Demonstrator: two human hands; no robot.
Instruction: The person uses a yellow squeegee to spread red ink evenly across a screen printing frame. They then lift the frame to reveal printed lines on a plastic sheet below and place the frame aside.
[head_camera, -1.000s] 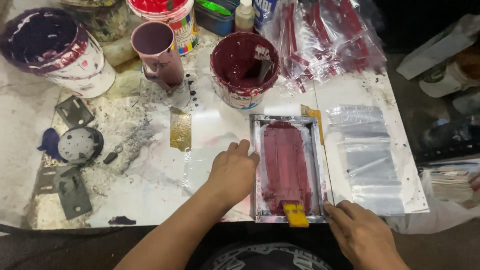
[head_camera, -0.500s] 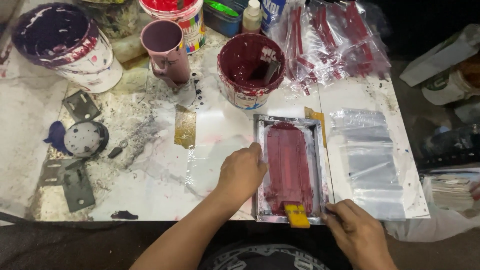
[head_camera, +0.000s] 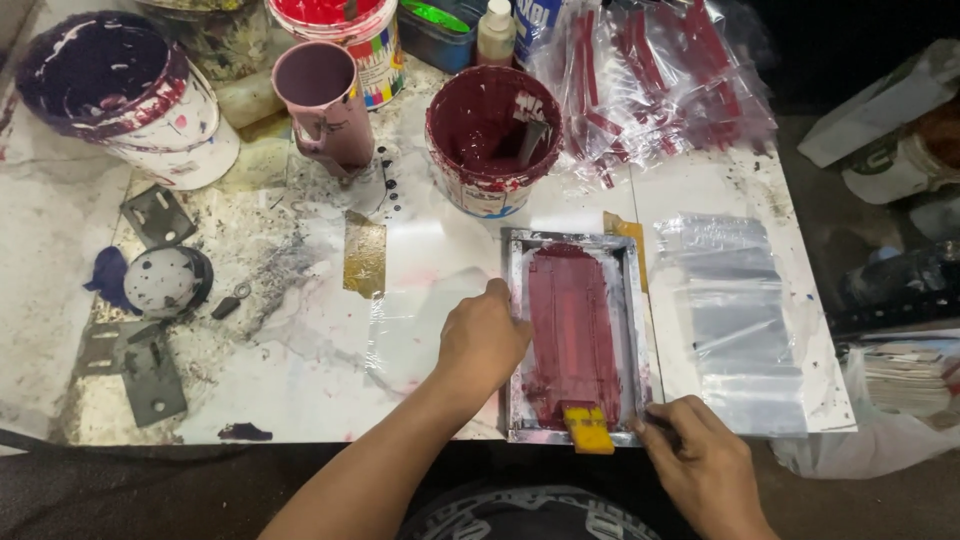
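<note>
Here, left hand (head_camera: 483, 340) fingers (head_camera: 497, 291) pressed together, flat on the left edge of the screen frame (head_camera: 574, 337), holding it down on the bench (head_camera: 300, 340). Right hand (head_camera: 700, 470) at the frame's near right corner, fingers curled on something small and dark there; cannot tell what it is. Frame lies flat at the bench's front edge, metal rim, mesh covered in dark red ink. Yellow squeegee (head_camera: 588, 428) sits at the frame's near end, between the two hands, touching neither. Clear bags (head_camera: 735, 320) lie flat just right of the frame. Red ink tub (head_camera: 492, 140) with a tool inside stands behind the frame. Pink cup (head_camera: 325, 100) left of the tub, big purple bucket (head_camera: 120, 95) far left. Printed bags (head_camera: 660, 80) heaped at back right.
</note>
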